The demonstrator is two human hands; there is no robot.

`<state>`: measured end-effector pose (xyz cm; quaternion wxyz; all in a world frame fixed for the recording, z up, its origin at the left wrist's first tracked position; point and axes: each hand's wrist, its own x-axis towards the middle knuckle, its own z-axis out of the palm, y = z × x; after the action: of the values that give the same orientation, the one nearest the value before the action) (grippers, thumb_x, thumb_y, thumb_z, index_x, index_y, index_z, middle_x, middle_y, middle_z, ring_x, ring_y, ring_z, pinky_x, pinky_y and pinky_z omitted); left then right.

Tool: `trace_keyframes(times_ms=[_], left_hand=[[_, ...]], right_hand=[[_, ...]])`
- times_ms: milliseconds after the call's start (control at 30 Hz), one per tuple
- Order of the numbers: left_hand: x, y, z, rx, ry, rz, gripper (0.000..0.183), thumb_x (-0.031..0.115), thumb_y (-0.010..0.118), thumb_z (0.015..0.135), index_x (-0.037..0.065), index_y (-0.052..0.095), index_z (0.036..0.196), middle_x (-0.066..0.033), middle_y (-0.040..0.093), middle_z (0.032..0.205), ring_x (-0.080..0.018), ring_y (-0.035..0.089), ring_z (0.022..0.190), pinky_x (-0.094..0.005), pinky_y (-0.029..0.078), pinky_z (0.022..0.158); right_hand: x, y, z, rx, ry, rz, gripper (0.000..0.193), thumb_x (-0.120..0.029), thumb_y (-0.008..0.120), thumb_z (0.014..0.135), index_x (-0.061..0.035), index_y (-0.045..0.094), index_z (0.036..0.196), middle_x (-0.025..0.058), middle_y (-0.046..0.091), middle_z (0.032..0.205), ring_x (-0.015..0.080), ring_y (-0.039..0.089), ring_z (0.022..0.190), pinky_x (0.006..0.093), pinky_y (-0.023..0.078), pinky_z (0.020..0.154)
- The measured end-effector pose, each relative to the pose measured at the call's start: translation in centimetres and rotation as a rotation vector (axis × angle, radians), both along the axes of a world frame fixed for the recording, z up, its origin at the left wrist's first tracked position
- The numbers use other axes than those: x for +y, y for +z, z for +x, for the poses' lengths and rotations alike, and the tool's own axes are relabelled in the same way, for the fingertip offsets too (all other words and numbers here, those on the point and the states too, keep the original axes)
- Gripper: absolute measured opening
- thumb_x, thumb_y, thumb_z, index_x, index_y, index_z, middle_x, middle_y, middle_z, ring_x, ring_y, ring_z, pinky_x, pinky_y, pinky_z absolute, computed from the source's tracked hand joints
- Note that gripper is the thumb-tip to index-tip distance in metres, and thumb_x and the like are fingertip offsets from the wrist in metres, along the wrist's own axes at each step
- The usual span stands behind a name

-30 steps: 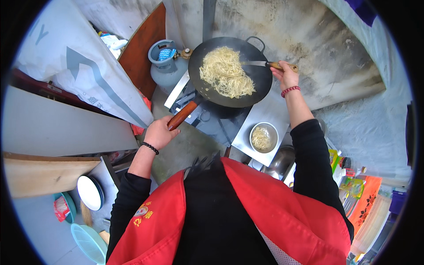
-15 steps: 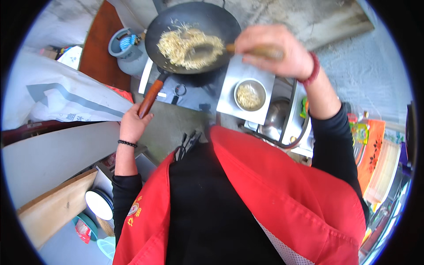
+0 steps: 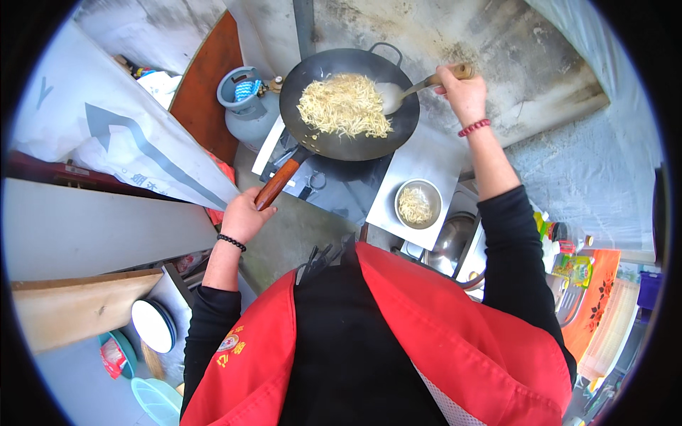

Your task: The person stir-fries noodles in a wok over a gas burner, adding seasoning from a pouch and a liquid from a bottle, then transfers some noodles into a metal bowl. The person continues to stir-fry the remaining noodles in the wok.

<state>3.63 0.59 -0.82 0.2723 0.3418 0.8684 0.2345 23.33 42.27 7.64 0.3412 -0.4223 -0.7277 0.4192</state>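
A dark wok (image 3: 405, 130) sits over the stove, with a heap of pale bean sprouts (image 3: 342, 105) across its middle. My left hand (image 3: 244, 216) is closed round the end of the wok's brown wooden handle (image 3: 282, 181). On the right, my right hand (image 3: 465, 98) grips the wooden handle of a metal wok spatula (image 3: 416, 88). The spatula's blade lies against the wok's right inner side, at the edge of the heap. A small metal bowl (image 3: 436, 210) with more sprouts in it stands on the metal counter, below and right of the wok.
A grey gas cylinder (image 3: 245, 117) stands left of the wok, near a reddish-brown board (image 3: 206, 84). Right of the counter are a large metal pan (image 3: 455, 240) and several packets and bottles. Plates (image 3: 153, 325) are stacked at the lower left, by a wooden board (image 3: 78, 312).
The spatula has come out of the heap to the wok's right side, and my right hand has moved back with it. My left hand keeps the wok handle. The whole view has shifted.
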Motion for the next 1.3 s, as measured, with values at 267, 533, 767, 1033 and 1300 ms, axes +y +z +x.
trace_keyframes(times_ms=[267,533,767,1033,1300], left_hand=[[-0.1,-0.2,0.0,0.02,0.0,-0.038,0.044,0.027,0.08,0.079,0.009,0.069,0.117,-0.0189,0.072,0.087,-0.0365,0.071,0.085,-0.0435,0.055,0.077],[-0.1,0.1,0.2,0.039,0.003,-0.028,0.047,0.029,0.081,0.079,0.011,0.068,0.121,-0.0184,0.073,0.092,-0.0375,0.07,0.089,-0.0453,0.055,0.08],[-0.1,0.3,0.3,0.043,0.013,-0.052,0.045,0.03,0.08,0.08,0.011,0.069,0.12,-0.0187,0.073,0.093,-0.0379,0.07,0.09,-0.0456,0.055,0.08],[-0.1,0.1,0.2,0.047,-0.001,-0.016,0.043,0.028,0.081,0.079,0.01,0.069,0.116,-0.0184,0.073,0.091,-0.0376,0.07,0.088,-0.0457,0.055,0.079],[0.0,0.4,0.3,0.037,0.003,-0.034,0.044,0.021,0.081,0.079,0.004,0.068,0.118,-0.0207,0.071,0.092,-0.0351,0.071,0.087,-0.0402,0.054,0.08]], right_hand=[[-0.2,-1.8,2.2,0.195,0.433,-0.106,0.021,-0.01,0.072,0.094,0.0016,0.071,0.111,0.0129,0.075,0.099,0.0182,0.075,0.082,0.0258,0.059,0.072],[4.2,-0.7,-2.2,0.117,0.183,-0.054,0.018,-0.008,0.075,0.089,0.0016,0.072,0.104,0.01,0.075,0.094,0.0139,0.073,0.075,0.0244,0.058,0.07],[0.1,-0.4,-6.3,0.092,0.852,0.129,0.021,-0.008,0.077,0.088,-0.0055,0.073,0.108,0.0063,0.075,0.104,0.0188,0.072,0.092,0.0297,0.057,0.085],[-7.8,8.7,1.9,-0.154,1.178,0.631,0.023,-0.003,0.078,0.08,-0.009,0.072,0.101,0.0105,0.071,0.102,0.0333,0.07,0.091,0.0386,0.057,0.076],[-11.4,5.4,2.1,-0.179,1.074,0.672,0.019,-0.006,0.078,0.078,-0.0081,0.071,0.096,0.0126,0.071,0.094,0.0324,0.069,0.08,0.0396,0.057,0.07]])
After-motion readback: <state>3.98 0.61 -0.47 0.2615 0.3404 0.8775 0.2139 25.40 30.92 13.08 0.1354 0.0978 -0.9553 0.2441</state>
